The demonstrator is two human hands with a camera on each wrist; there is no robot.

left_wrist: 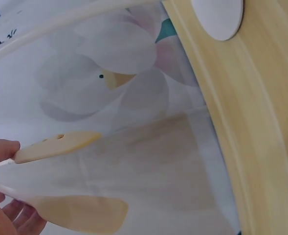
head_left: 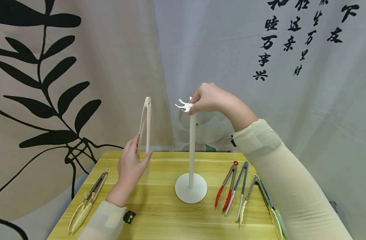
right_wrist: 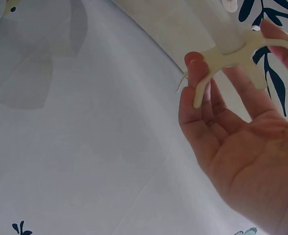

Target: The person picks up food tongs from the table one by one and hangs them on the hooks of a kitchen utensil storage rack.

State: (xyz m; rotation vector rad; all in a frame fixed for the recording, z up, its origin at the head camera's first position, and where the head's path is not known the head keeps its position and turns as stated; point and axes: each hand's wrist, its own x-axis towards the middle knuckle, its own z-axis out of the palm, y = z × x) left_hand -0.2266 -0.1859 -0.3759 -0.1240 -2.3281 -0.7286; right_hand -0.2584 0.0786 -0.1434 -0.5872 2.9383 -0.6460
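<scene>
My left hand (head_left: 131,168) grips cream-coloured tongs (head_left: 148,120), held upright left of the stand with the hinge end up. In the left wrist view, one tip (left_wrist: 60,147) is narrow with holes, and the other is a broad flat blade (left_wrist: 85,213). Over at the stand, my right hand (head_left: 211,98) pinches the top hook ring (head_left: 183,106) of a white utensil stand (head_left: 192,143). Its round base (head_left: 190,196) rests on the table. From below, the right wrist view shows fingers curled around the hook arms (right_wrist: 232,61).
Red-tipped tongs (head_left: 230,186), blue-handled tongs (head_left: 239,186) and further tongs (head_left: 254,186) with cream ends lie to the right on the wooden table (head_left: 162,220). Another pair of tongs (head_left: 88,203) with cream ends lies at the left. A printed curtain (head_left: 126,66) hangs behind.
</scene>
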